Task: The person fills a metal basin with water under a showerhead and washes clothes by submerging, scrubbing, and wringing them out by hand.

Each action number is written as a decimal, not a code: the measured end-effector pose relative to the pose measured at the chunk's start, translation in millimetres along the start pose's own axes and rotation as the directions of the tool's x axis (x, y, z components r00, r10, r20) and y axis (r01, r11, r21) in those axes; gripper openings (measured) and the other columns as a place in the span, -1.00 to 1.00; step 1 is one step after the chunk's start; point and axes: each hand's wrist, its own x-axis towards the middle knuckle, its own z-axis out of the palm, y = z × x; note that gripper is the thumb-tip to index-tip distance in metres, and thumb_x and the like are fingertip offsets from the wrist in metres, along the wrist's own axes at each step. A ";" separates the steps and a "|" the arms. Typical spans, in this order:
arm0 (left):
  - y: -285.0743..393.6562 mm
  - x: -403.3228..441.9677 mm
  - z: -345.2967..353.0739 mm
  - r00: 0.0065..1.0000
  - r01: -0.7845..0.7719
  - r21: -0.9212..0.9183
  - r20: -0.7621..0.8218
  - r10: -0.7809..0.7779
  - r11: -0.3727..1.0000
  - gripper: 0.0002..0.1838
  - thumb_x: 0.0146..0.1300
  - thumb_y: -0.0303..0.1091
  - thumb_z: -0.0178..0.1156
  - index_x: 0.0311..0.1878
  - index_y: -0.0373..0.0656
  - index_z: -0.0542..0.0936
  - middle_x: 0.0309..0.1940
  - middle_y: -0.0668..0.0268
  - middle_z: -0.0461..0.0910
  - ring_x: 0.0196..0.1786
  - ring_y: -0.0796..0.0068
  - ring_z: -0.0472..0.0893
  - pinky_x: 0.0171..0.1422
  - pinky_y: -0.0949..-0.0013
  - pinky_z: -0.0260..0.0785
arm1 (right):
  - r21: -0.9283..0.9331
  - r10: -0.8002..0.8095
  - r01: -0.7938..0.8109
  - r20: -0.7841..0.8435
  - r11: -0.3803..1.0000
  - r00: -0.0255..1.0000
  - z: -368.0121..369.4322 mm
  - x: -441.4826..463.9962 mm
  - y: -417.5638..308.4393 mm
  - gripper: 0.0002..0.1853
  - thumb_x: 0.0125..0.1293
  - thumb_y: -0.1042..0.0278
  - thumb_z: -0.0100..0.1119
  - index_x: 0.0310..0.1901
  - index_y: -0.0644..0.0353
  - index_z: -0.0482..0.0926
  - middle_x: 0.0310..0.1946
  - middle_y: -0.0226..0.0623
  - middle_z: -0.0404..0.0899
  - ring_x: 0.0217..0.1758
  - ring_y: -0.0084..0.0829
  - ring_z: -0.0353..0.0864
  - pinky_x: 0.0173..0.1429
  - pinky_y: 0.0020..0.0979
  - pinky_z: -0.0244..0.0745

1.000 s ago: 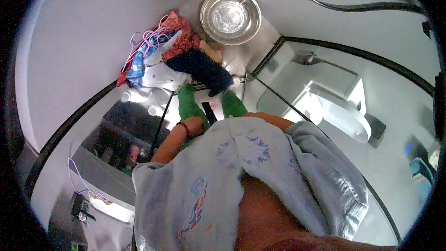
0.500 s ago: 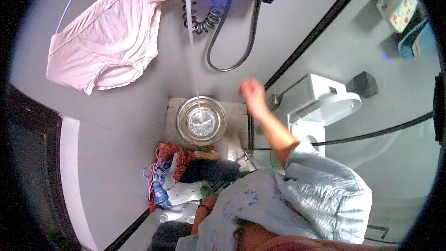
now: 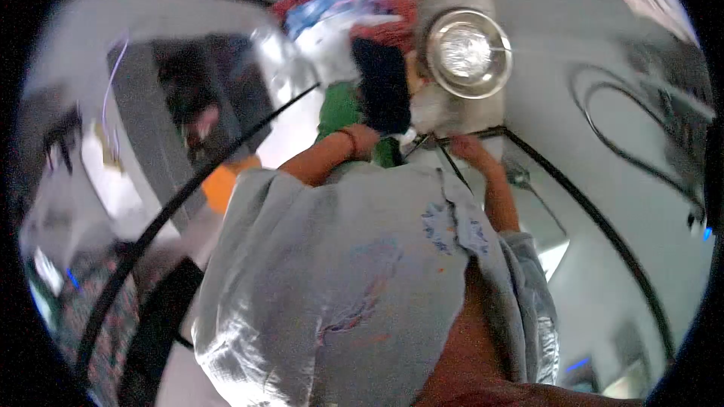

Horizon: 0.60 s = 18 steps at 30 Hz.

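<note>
My left hand point(image 3: 362, 140), with a dark band at the wrist, is at the lower end of a black cloth point(image 3: 381, 83), beside a green item point(image 3: 339, 109). Its fingers are blurred and partly hidden, so a grip on either cannot be made out. My right hand point(image 3: 469, 149) is lowered near a dark frame bar point(image 3: 494, 133), its fingers smeared by motion. Above it a round metal basin point(image 3: 501, 75) stands on a tiled ledge, and a thin stream of water point(image 3: 543, 50) runs into it.
Red patterned cloth point(image 3: 388, 30) and blue cloth point(image 3: 320, 11) lie heaped left of the basin. A black hose point(image 3: 596, 117) loops at the right. Long dark bars point(image 3: 204, 169) cross both sides. An orange object point(image 3: 221, 185) is at my left.
My view has turned sharply, moving the basin to the upper right. My right hand has come down from its raised place towards the left hand, which stays by the green item and black cloth.
</note>
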 end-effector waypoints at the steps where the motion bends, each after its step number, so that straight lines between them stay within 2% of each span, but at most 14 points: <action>1: -10.0 6.5 10.4 1.000 0.023 -0.070 0.011 -0.023 0.997 -0.69 -0.18 -0.29 0.22 -0.32 -0.26 0.58 -0.27 0.03 0.55 -0.19 0.08 0.55 -0.11 0.16 0.41 | 0.158 0.025 -0.047 0.133 0.986 0.991 37.9 -5.9 8.7 -0.71 0.20 0.26 -0.05 -0.09 0.18 0.47 -0.33 -0.39 0.48 -0.23 -0.51 0.39 -0.30 -0.42 0.34; 2: -12.1 3.7 15.2 0.998 0.054 -0.152 -0.025 -0.058 0.987 -0.69 -0.17 -0.33 0.19 -0.30 -0.26 0.58 -0.27 0.02 0.55 -0.19 0.09 0.55 -0.11 0.17 0.41 | 0.289 0.050 -0.128 0.261 0.949 0.964 76.4 -11.2 20.6 -0.70 0.19 0.23 -0.02 -0.09 0.16 0.48 -0.32 -0.42 0.46 -0.21 -0.53 0.35 -0.29 -0.39 0.34; 3: -15.2 4.2 24.4 0.998 0.065 -0.144 0.006 -0.064 0.987 -0.70 -0.15 -0.34 0.17 -0.29 -0.26 0.58 -0.26 0.03 0.55 -0.18 0.09 0.55 -0.11 0.17 0.41 | 0.309 0.172 -0.289 0.355 0.906 0.919 89.8 -25.1 18.0 -0.70 0.19 0.23 -0.02 -0.09 0.16 0.48 -0.31 -0.42 0.46 -0.21 -0.53 0.35 -0.29 -0.39 0.34; 4: -3.0 4.3 40.8 0.997 0.077 -0.123 0.025 -0.075 0.989 -0.70 -0.14 -0.35 0.15 -0.28 -0.25 0.58 -0.26 0.03 0.55 -0.18 0.10 0.55 -0.11 0.17 0.41 | 0.267 0.320 -0.457 0.431 0.848 0.844 95.2 -50.0 9.7 -0.70 0.19 0.22 -0.03 -0.09 0.16 0.48 -0.31 -0.42 0.46 -0.21 -0.53 0.36 -0.28 -0.39 0.34; 7: -0.7 -14.2 25.0 0.995 0.000 -0.156 0.096 0.015 0.988 -0.73 -0.10 -0.39 0.10 -0.27 -0.24 0.57 -0.27 0.05 0.56 -0.18 0.11 0.55 -0.13 0.17 0.40 | 0.096 0.514 -0.631 0.493 0.770 0.702 90.0 -93.2 -9.8 -0.70 0.20 0.22 -0.03 -0.08 0.15 0.48 -0.30 -0.41 0.46 -0.20 -0.53 0.36 -0.27 -0.40 0.33; 10: -8.3 -27.9 21.5 0.990 -0.020 -0.212 0.134 0.049 0.977 -0.74 -0.09 -0.41 0.07 -0.27 -0.24 0.57 -0.30 0.06 0.56 -0.19 0.08 0.55 -0.14 0.15 0.40 | 0.038 0.604 -0.707 0.489 0.706 0.629 76.9 -115.4 -21.4 -0.69 0.20 0.21 -0.03 -0.08 0.15 0.48 -0.29 -0.41 0.47 -0.19 -0.52 0.36 -0.26 -0.40 0.33; 11: -14.5 -30.3 22.0 0.993 -0.065 -0.188 0.086 0.082 0.980 -0.74 -0.08 -0.40 0.07 -0.27 -0.22 0.57 -0.32 0.04 0.55 -0.21 0.06 0.55 -0.14 0.15 0.39 | 0.029 0.625 -0.722 0.479 0.691 0.617 71.6 -117.1 -26.8 -0.69 0.20 0.21 -0.03 -0.08 0.15 0.48 -0.29 -0.41 0.47 -0.19 -0.52 0.36 -0.25 -0.40 0.33; 14: -26.9 -11.7 31.1 0.998 -0.033 -0.169 0.048 0.042 0.985 -0.74 -0.09 -0.39 0.08 -0.28 -0.21 0.57 -0.31 0.03 0.55 -0.21 0.06 0.54 -0.13 0.15 0.39 | 0.036 0.661 -0.749 0.444 0.662 0.605 55.6 -120.2 -35.7 -0.69 0.20 0.20 -0.03 -0.08 0.15 0.48 -0.28 -0.41 0.47 -0.19 -0.52 0.36 -0.24 -0.41 0.32; 16: -29.5 -20.9 0.4 0.996 -0.073 -0.117 0.050 0.079 0.990 -0.77 -0.06 -0.35 0.09 -0.33 -0.26 0.57 -0.29 0.00 0.53 -0.19 0.07 0.54 -0.12 0.14 0.38 | 0.044 0.677 -0.760 0.424 0.649 0.602 47.2 -117.2 -38.9 -0.69 0.20 0.20 -0.03 -0.07 0.14 0.48 -0.28 -0.41 0.47 -0.18 -0.52 0.37 -0.23 -0.41 0.32; 18: -35.9 -29.3 -27.4 0.985 -0.038 -0.095 0.163 0.054 0.995 -0.76 -0.04 -0.34 0.08 -0.33 -0.27 0.57 -0.31 0.00 0.53 -0.20 0.06 0.54 -0.11 0.14 0.38 | 0.050 0.686 -0.764 0.406 0.643 0.604 45.8 -113.2 -43.7 -0.68 0.20 0.19 -0.03 -0.07 0.14 0.48 -0.27 -0.41 0.47 -0.18 -0.52 0.37 -0.22 -0.41 0.32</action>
